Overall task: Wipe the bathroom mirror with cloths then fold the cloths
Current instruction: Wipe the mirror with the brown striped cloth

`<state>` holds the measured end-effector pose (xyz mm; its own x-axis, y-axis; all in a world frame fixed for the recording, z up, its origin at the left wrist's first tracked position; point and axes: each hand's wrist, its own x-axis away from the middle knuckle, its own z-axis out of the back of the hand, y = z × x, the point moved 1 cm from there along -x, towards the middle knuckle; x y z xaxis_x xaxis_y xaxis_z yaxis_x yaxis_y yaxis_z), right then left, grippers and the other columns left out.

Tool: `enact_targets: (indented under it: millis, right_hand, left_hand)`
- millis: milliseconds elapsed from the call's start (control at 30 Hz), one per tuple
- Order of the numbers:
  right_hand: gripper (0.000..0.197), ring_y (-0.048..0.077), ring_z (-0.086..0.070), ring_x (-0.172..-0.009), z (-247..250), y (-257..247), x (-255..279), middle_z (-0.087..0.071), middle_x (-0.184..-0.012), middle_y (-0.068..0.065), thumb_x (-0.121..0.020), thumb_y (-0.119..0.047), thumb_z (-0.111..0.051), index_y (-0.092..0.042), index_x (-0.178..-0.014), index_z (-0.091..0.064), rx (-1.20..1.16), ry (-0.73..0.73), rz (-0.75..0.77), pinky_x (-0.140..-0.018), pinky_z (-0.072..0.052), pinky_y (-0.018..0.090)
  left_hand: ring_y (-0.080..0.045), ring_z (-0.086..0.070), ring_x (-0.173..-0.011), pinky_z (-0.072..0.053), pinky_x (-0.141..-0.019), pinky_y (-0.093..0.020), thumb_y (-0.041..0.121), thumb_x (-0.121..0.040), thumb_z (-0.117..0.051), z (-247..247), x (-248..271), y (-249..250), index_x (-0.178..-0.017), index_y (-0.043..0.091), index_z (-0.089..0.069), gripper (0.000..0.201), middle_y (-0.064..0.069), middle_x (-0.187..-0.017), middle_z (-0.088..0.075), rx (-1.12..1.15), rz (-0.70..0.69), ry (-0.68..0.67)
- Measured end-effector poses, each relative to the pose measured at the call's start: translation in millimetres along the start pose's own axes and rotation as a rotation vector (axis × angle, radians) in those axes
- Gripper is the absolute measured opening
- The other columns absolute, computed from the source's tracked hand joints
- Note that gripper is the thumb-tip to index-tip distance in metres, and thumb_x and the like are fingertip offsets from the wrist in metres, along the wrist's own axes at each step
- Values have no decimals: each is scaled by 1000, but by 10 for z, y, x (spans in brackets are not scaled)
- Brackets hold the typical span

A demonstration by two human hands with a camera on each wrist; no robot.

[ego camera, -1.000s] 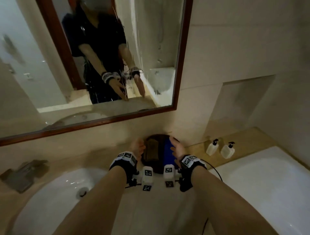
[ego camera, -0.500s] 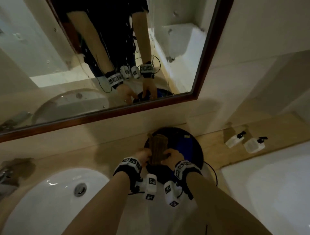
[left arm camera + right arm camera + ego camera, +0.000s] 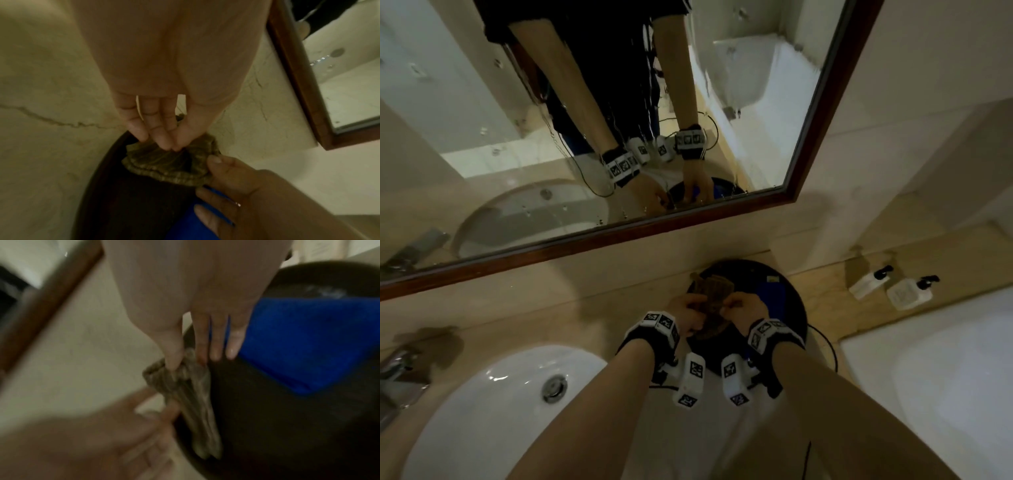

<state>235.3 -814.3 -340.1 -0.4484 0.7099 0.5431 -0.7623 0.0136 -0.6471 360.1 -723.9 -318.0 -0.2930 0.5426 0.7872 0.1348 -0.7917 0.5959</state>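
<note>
Over the round dark tray (image 3: 796, 308) on the beige bench (image 3: 571, 308), both hands worked one brown striped cloth (image 3: 714, 291). The left hand (image 3: 688, 310) pinched the cloth's bunched near-left edge between thumb and fingertips (image 3: 164, 142), so its grip was closed on the fabric. The right hand (image 3: 746, 308) pinched the opposite edge between thumb and forefinger, its other fingers (image 3: 232, 344) lying straight beside the pinch. The cloth hung partly lifted, its folded layers gathered between the two hands and its far end over the tray's rear left rim. A blue cloth (image 3: 308, 340) lay folded flat in the right half of the tray, just beside the right hand, apart from the brown one.

The tray sat close against the back wall, under the lower right corner of the wood-framed mirror (image 3: 822, 102), whose glass showed droplets and streaks. A white sink basin (image 3: 482, 411) lay to the left, its rim near the left forearm, with a tap (image 3: 397, 370) at its far left edge. To the right, two white pump bottles (image 3: 893, 287) stood on a ledge well apart from the tray, next to the white bathtub (image 3: 945, 377) edge. Bare bench showed between tray and basin.
</note>
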Motion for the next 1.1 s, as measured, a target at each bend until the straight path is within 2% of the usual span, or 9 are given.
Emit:
enact_targets:
  millis: [100, 300, 433, 533, 633, 767, 833, 933, 1100]
  right_hand:
    - [13, 23, -61, -78, 227, -176, 134, -65, -83, 7, -86, -19, -70, -22, -75, -64, -203, -40, -45, -72, -55, 36]
    - [15, 23, -61, -73, 629, -671, 559, -61, -80, 10, -89, -6, -64, -13, -77, -60, -455, -107, -23, -62, -54, 32]
    - [19, 29, -59, -97, 788, -918, 818, -61, -87, 8, -90, -7, -64, -17, -75, -60, -375, -91, 125, -96, -49, 44]
    - [17, 31, -60, -98, 853, -1031, 943, -62, -91, 8, -92, -7, -60, -18, -79, -59, -369, -77, 182, -98, -48, 47]
    - [22, 36, -60, -105, 929, -1150, 1031, -63, -102, 17, -98, -12, -52, -18, -76, -56, -286, -50, 244, -99, -45, 51]
    - [29, 27, -57, -96, 1082, -1302, 1097, -57, -88, 5, -100, -16, -49, -18, -71, -51, -124, -36, 301, -84, -48, 29]
    - [31, 17, -53, -86, 1156, -1364, 1121, -52, -80, -2, -97, -15, -53, -21, -67, -50, -36, -9, 356, -81, -41, 23]
    - [26, 15, -50, -90, 1196, -1409, 1146, -53, -82, -2, -96, -18, -56, -19, -70, -56, 87, -6, 417, -82, -36, 21]
    - [17, 21, -57, -94, 1245, -1425, 1188, -58, -87, 0, -95, -28, -57, -13, -94, -65, 277, 0, 445, -78, -41, 24]
  left_hand:
    - [-23, -58, -82, -50, -71, -34, -2, -87, -55, 22, 212, 190, -122, 19, -58, 41, -13, -92, -64, -47, -51, 7]
    - [-18, -63, -95, -53, -79, -34, 16, -79, -76, 92, 710, 572, -111, 26, -57, 39, 1, -103, -66, 57, -193, 11]
    - [-33, -62, -104, -52, -90, -50, -2, -76, -74, 161, 953, 724, -114, 17, -58, 45, -14, -109, -66, 46, -323, 83]
    - [-35, -62, -97, -55, -78, -44, -13, -82, -59, 233, 1166, 818, -111, 12, -59, 39, -17, -99, -64, -21, -392, 96]
    - [-29, -62, -90, -55, -75, -36, -5, -84, -55, 321, 1321, 848, -106, 14, -63, 30, -10, -90, -63, -126, -420, 209]
    - [-29, -61, -99, -53, -86, -35, 9, -89, -53, 427, 1503, 856, -86, 23, -64, 18, -9, -98, -64, -283, -437, 354]
    - [-25, -58, -103, -50, -87, -30, 18, -93, -52, 486, 1580, 870, -97, 25, -66, 16, -2, -106, -60, -407, -425, 404]
    - [-23, -56, -109, -45, -89, -28, 20, -96, -48, 556, 1655, 888, -115, 20, -65, 26, -2, -118, -58, -568, -445, 451]
    - [-22, -58, -104, -45, -84, -27, 27, -97, -51, 607, 1752, 872, -112, 17, -65, 23, -5, -115, -62, -866, -495, 467]
